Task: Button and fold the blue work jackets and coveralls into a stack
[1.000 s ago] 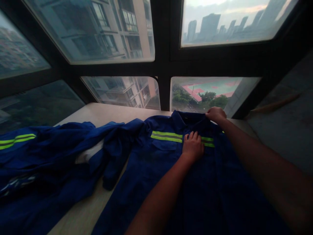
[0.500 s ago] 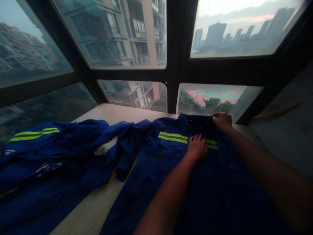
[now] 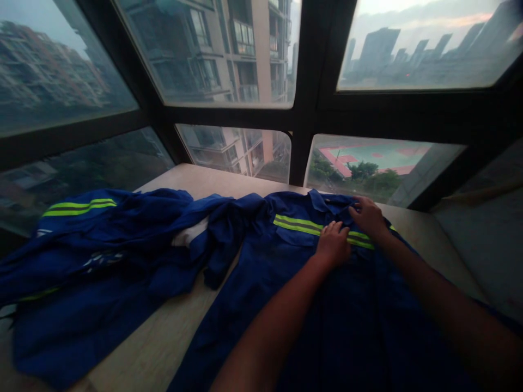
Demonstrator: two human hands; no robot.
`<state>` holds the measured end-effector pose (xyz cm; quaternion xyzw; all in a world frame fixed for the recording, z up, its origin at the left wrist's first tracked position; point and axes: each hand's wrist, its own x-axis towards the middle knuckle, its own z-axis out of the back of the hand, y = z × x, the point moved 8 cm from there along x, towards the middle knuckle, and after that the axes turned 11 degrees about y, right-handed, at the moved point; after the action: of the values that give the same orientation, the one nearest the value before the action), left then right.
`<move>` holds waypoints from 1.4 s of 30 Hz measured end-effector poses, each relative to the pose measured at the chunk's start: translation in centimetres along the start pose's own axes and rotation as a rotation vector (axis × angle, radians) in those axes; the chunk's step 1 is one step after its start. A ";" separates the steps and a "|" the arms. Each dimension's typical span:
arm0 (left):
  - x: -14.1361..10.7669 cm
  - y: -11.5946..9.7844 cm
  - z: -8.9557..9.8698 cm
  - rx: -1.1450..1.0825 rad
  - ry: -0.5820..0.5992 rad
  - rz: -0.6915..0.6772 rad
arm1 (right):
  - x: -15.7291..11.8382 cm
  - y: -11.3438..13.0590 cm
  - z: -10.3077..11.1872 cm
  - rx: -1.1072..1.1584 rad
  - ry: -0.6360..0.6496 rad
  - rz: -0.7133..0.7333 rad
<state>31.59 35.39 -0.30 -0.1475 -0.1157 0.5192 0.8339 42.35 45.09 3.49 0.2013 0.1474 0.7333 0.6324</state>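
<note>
A dark blue jacket (image 3: 286, 272) with yellow-green reflective stripes across its chest lies spread out, collar toward the window. My left hand (image 3: 335, 242) rests on the chest beside the stripe, its fingers spread and lying on the cloth. Up at the right side of the collar is my right hand (image 3: 368, 215), fingers apart and touching the fabric. A second blue garment (image 3: 102, 283), crumpled, with similar stripes and a white patch, lies to the left, against the jacket's sleeve.
Both garments lie on a pale stone-like ledge (image 3: 151, 337). Dark window frames (image 3: 304, 120) rise behind it, with buildings and a sports court outside. A grey wall (image 3: 486, 239) stands at the right.
My right hand has let go of the collar edge and now lies lower on the cloth. The jacket's right side has come down flatter. The view has shifted slightly.
</note>
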 end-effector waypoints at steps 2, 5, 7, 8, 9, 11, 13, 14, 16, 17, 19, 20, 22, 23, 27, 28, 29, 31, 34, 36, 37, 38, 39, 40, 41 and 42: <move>-3.2 0.5 1.6 0.002 -0.004 0.001 | -3.4 1.7 -1.3 0.010 0.038 0.071; -9.9 2.5 4.3 0.007 -0.006 0.045 | -10.6 4.5 -3.7 -0.011 0.105 0.209; -15.2 4.9 5.9 0.004 -0.012 0.139 | -16.1 6.2 -5.3 -0.031 0.160 0.280; -17.9 6.3 6.6 0.004 -0.010 0.204 | -18.9 6.8 -6.0 -0.040 0.181 0.295; -20.7 7.8 7.2 0.008 -0.004 0.277 | -21.6 7.4 -6.6 -0.053 0.204 0.304; -26.1 10.5 8.2 0.033 -0.019 0.401 | -26.6 8.6 -7.4 -0.089 0.221 0.302; -31.1 12.4 8.8 0.052 -0.067 0.497 | -30.8 9.6 -8.1 -0.130 0.220 0.292; -33.4 13.0 8.9 0.052 -0.096 0.530 | -32.4 10.1 -8.4 -0.150 0.216 0.287; -36.9 13.4 8.5 0.026 -0.132 0.556 | -34.7 10.9 -9.2 -0.184 0.211 0.281; -38.2 13.3 8.1 0.004 -0.136 0.553 | -35.3 11.1 -9.5 -0.200 0.210 0.279; -39.6 13.0 7.4 -0.050 -0.129 0.534 | -35.8 11.3 -10.1 -0.227 0.212 0.283; -39.9 12.9 7.3 -0.082 -0.129 0.529 | -35.8 11.2 -10.2 -0.236 0.214 0.292; -39.9 13.4 7.7 -0.148 -0.158 0.550 | -35.5 10.6 -10.3 -0.243 0.217 0.320; -39.8 13.9 8.4 -0.175 -0.191 0.582 | -35.4 10.3 -10.2 -0.242 0.216 0.338; -39.1 16.3 12.2 -0.180 -0.355 0.742 | -34.9 8.1 -9.4 -0.230 0.203 0.385; -38.8 16.8 13.1 -0.172 -0.378 0.761 | -34.9 7.7 -9.3 -0.227 0.202 0.392; -38.3 17.2 13.9 -0.168 -0.386 0.768 | -34.8 7.3 -9.2 -0.224 0.202 0.398; -36.9 17.9 14.8 -0.167 -0.371 0.765 | -34.9 6.8 -9.2 -0.222 0.204 0.410; -34.5 18.7 15.3 -0.171 -0.324 0.767 | -34.9 6.6 -9.3 -0.223 0.201 0.414; -33.1 19.2 15.1 -0.193 -0.303 0.789 | -34.9 6.6 -9.4 -0.219 0.198 0.409; -32.5 19.4 14.9 -0.215 -0.298 0.803 | -34.8 6.6 -9.4 -0.215 0.198 0.407; -32.0 19.5 14.8 -0.242 -0.298 0.815 | -34.8 6.6 -9.4 -0.211 0.199 0.406; -31.6 19.6 14.7 -0.273 -0.302 0.824 | -34.8 6.7 -9.3 -0.209 0.199 0.405; -31.3 19.7 14.7 -0.305 -0.312 0.828 | -34.8 6.7 -9.3 -0.207 0.200 0.405; -31.1 19.7 14.8 -0.338 -0.327 0.828 | -34.8 6.7 -9.3 -0.206 0.201 0.405; -31.0 19.8 15.0 -0.371 -0.345 0.826 | -34.7 6.8 -9.2 -0.207 0.202 0.403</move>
<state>-3.52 17.67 5.19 -0.2388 -0.2748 0.7944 0.4862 36.15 10.10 -5.13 0.0864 0.0909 0.8724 0.4725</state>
